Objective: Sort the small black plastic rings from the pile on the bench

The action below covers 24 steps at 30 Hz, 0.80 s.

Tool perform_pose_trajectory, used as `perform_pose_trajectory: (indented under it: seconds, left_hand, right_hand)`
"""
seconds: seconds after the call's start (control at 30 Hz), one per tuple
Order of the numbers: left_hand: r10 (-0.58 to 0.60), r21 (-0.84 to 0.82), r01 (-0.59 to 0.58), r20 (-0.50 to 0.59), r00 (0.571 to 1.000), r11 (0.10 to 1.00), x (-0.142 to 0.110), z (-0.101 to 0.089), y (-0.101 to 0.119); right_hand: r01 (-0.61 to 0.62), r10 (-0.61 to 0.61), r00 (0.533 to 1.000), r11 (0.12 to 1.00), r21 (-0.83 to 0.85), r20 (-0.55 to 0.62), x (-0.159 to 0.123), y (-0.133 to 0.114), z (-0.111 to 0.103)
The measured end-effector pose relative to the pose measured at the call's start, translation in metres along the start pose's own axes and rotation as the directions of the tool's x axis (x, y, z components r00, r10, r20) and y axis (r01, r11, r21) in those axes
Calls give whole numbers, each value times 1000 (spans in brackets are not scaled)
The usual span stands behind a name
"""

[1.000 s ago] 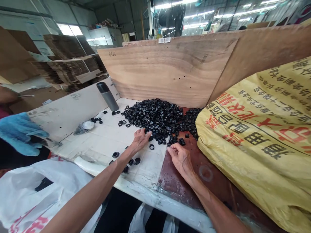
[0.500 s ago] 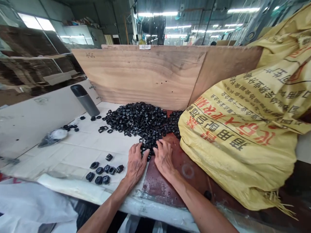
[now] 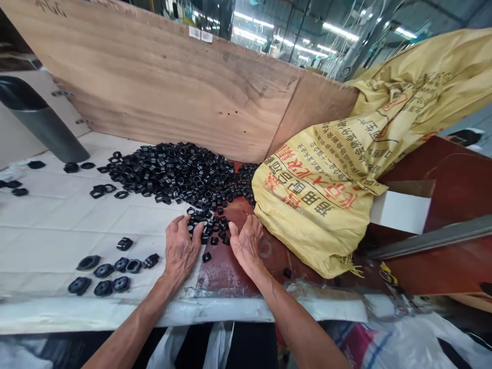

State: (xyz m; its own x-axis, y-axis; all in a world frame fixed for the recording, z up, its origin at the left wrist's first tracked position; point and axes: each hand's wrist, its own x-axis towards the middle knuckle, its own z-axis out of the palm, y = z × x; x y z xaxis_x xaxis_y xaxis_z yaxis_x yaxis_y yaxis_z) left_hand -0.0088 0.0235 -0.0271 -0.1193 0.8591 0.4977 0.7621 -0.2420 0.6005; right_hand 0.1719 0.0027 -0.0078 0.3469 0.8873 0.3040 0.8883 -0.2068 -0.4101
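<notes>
A heap of small black plastic nuts (image 3: 180, 171) lies against the wooden back board. My left hand (image 3: 182, 246) rests on the table at the near edge of the heap, its thumb apart from the fingers and beside a few loose nuts. Across that small cluster, my right hand (image 3: 247, 243) lies on the dark red surface with its fingers spread, close to the yellow sack. Nothing shows in either palm. To the left of my left hand sits a group of larger black nuts (image 3: 121, 265), some fitted with inner parts.
A yellow woven sack (image 3: 311, 205) with printed characters slumps on the right. Behind the heap rises a wooden board (image 3: 172, 87). A grey bottle with a black cap (image 3: 46, 128) leans at the left. An open white box (image 3: 402, 210) stands beyond the sack.
My view has swung right, bringing the white box into sight. Both hands came back from the heap, and some nuts now lie between them. My right hand has shifted away from the left.
</notes>
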Motion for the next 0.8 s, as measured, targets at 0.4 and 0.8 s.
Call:
perform_pose_trajectory:
  seconds: [0.4, 0.8]
  left_hand:
    - [-43, -17, 43, -29, 999, 999, 1, -8, 10]
    - [-23, 12, 23, -43, 999, 1000, 1, -9, 12]
  right_hand:
    - [22, -75, 991, 908, -419, -111, -50, 91, -86]
    - [127, -150, 988, 932, -339, -42, -5, 107, -55]
